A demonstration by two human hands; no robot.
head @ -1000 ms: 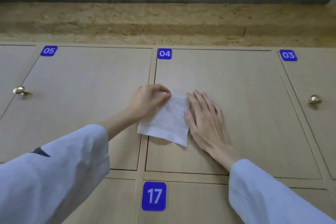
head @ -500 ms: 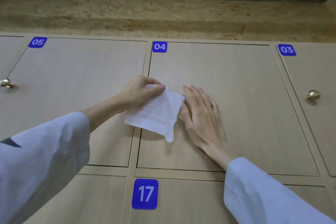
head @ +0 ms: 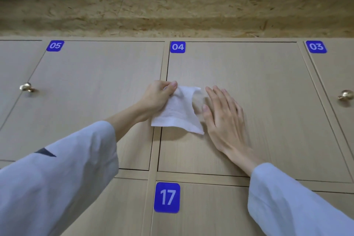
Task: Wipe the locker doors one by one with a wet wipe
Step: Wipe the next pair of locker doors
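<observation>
Pinching crumpled white wet wipe [head: 177, 110]: left hand [head: 157, 97], against door 04 [head: 249, 92].

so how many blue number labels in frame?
4. Label 05 upper left, label 04 top centre, label 03 upper right, label 17 bottom centre. Others may lie behind the sleeves or outside the frame.
</observation>
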